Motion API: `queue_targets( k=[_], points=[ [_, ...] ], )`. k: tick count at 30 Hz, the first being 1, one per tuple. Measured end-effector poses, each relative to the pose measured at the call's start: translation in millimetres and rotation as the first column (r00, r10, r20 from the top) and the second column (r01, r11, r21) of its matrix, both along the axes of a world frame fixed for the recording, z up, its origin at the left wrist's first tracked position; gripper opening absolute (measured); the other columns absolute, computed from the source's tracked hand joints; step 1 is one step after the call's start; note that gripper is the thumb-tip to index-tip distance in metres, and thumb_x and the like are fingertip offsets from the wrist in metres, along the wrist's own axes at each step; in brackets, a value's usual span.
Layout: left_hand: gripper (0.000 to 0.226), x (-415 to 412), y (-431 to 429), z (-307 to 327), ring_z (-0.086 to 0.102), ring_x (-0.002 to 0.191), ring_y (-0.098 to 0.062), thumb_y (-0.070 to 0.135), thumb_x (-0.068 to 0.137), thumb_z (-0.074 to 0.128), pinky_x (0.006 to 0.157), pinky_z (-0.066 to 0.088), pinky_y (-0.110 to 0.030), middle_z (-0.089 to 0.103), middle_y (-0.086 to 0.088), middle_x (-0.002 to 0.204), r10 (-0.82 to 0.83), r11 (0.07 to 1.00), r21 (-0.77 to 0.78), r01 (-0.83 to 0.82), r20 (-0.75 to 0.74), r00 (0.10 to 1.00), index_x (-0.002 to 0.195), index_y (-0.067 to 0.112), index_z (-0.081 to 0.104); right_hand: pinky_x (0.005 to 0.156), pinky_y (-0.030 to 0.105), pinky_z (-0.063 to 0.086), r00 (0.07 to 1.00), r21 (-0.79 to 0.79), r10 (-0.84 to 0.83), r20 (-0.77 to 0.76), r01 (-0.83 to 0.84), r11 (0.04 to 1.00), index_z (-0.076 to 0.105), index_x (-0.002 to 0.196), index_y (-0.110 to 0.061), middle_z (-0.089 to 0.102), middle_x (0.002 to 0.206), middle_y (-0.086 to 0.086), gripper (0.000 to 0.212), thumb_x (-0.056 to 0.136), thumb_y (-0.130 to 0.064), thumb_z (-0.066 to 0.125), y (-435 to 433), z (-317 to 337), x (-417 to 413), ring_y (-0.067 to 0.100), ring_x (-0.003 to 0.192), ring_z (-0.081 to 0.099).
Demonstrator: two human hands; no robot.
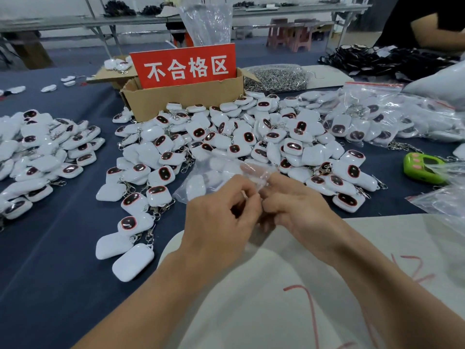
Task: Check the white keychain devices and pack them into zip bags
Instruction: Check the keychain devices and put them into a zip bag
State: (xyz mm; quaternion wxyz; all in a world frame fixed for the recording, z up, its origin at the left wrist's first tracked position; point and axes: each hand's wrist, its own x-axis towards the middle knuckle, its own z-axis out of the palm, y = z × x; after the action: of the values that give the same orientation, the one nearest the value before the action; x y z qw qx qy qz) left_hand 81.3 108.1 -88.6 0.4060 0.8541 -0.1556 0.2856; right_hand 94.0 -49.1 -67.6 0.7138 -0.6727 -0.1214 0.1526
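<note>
A clear zip bag (216,175) hangs above the table in front of me, stretching away from my fingers. My left hand (221,222) pinches its near edge, and my right hand (297,210) pinches the same edge from the other side. I cannot tell whether a device is inside the bag. Behind it lies a big heap of white keychain devices (226,144) with dark red-rimmed screens and metal clasps. A second heap of the same devices (42,152) lies at the left.
A cardboard box (183,96) with a red sign (183,65) stands behind the heap. Filled zip bags (377,117) lie at the right, beside a green device (422,167). A pile of metal clasps (276,78) lies beyond. A white sheet (377,248) lies under my arms. Another person's arm (437,34) shows top right.
</note>
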Motion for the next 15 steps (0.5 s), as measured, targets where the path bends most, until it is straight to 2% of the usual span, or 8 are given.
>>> queue_targets(
  k=[3, 5, 6, 7, 9, 11, 13, 15],
  points=[
    [0.012, 7, 7, 4, 0.041, 0.043, -0.012, 0.033, 0.095, 0.053, 0.044, 0.035, -0.025, 0.057, 0.001, 0.058, 0.08, 0.98, -0.178, -0.09, -0.062, 0.995, 0.085, 0.03, 0.047, 0.046, 0.021, 0.039, 0.933, -0.063, -0.34, 0.121, 0.349, 0.935, 0.078, 0.094, -0.02, 0.079, 0.086, 0.005, 0.038, 0.068, -0.01, 0.053, -9, 3, 2, 0.017, 0.044, 0.051],
    [0.011, 17, 17, 13, 0.04, 0.045, -0.016, 0.029, 0.094, 0.054, 0.046, 0.036, -0.033, 0.055, -0.007, 0.058, 0.174, 0.932, -0.3, -0.202, -0.117, 0.978, 0.083, 0.028, 0.05, 0.043, 0.018, 0.036, 0.78, -0.13, -0.556, 0.286, 0.607, 0.784, 0.078, 0.081, -0.023, 0.075, 0.071, -0.003, 0.029, 0.079, -0.006, 0.055, -20, -1, 5, 0.012, 0.042, 0.045],
    [0.011, 22, 24, 20, 0.041, 0.047, -0.016, 0.029, 0.093, 0.054, 0.048, 0.036, -0.034, 0.055, -0.008, 0.057, 0.218, 0.9, -0.355, -0.254, -0.139, 0.966, 0.082, 0.027, 0.052, 0.045, 0.016, 0.037, 0.716, -0.216, -0.583, 0.384, 0.683, 0.698, 0.077, 0.081, -0.026, 0.073, 0.068, -0.008, 0.031, 0.084, -0.004, 0.055, -25, -3, 6, 0.008, 0.043, 0.045],
    [0.011, 27, 31, 27, 0.042, 0.048, -0.016, 0.028, 0.091, 0.053, 0.048, 0.036, -0.034, 0.055, -0.006, 0.056, 0.25, 0.858, -0.423, -0.29, -0.149, 0.957, 0.08, 0.028, 0.053, 0.05, 0.015, 0.04, 0.684, -0.305, -0.568, 0.457, 0.72, 0.623, 0.076, 0.086, -0.028, 0.071, 0.068, -0.013, 0.031, 0.087, -0.004, 0.056, -28, -7, 7, 0.007, 0.05, 0.052],
    [0.014, 36, 48, 45, 0.046, 0.049, -0.013, 0.025, 0.09, 0.053, 0.049, 0.037, -0.032, 0.054, 0.003, 0.055, 0.303, 0.771, -0.551, -0.32, -0.125, 0.945, 0.077, 0.031, 0.054, 0.078, 0.016, 0.047, 0.729, -0.467, -0.473, 0.495, 0.682, 0.563, 0.075, 0.108, -0.031, 0.071, 0.087, -0.018, 0.034, 0.088, -0.008, 0.061, -27, -14, 8, 0.0, 0.081, 0.06],
    [0.015, 37, 60, 58, 0.045, 0.05, -0.013, 0.022, 0.09, 0.054, 0.048, 0.036, -0.031, 0.05, 0.002, 0.056, 0.324, 0.742, -0.611, -0.277, -0.035, 0.946, 0.078, 0.03, 0.053, 0.099, 0.022, 0.038, 0.801, -0.601, -0.306, 0.515, 0.592, 0.537, 0.068, 0.131, -0.031, 0.064, 0.114, -0.007, 0.047, 0.088, -0.012, 0.066, -18, -19, 8, 0.009, 0.11, 0.055],
    [0.016, 33, 57, 59, 0.042, 0.049, -0.013, 0.021, 0.091, 0.054, 0.045, 0.032, -0.03, 0.048, -0.005, 0.056, 0.293, 0.79, -0.572, -0.219, 0.04, 0.955, 0.078, 0.03, 0.051, 0.104, 0.022, 0.031, 0.828, -0.631, -0.159, 0.538, 0.521, 0.574, 0.063, 0.137, -0.031, 0.06, 0.123, -0.002, 0.053, 0.088, -0.011, 0.065, -4, -20, 9, 0.015, 0.121, 0.048],
    [0.015, 26, 45, 47, 0.041, 0.045, -0.006, 0.025, 0.093, 0.055, 0.045, 0.032, -0.024, 0.052, 0.004, 0.054, 0.211, 0.891, -0.417, -0.177, 0.035, 0.977, 0.079, 0.03, 0.05, 0.115, 0.024, 0.026, 0.857, -0.649, -0.024, 0.514, 0.408, 0.642, 0.059, 0.142, -0.03, 0.056, 0.139, -0.006, 0.055, 0.091, -0.009, 0.062, 8, -19, 8, 0.011, 0.133, 0.042]
  ],
)
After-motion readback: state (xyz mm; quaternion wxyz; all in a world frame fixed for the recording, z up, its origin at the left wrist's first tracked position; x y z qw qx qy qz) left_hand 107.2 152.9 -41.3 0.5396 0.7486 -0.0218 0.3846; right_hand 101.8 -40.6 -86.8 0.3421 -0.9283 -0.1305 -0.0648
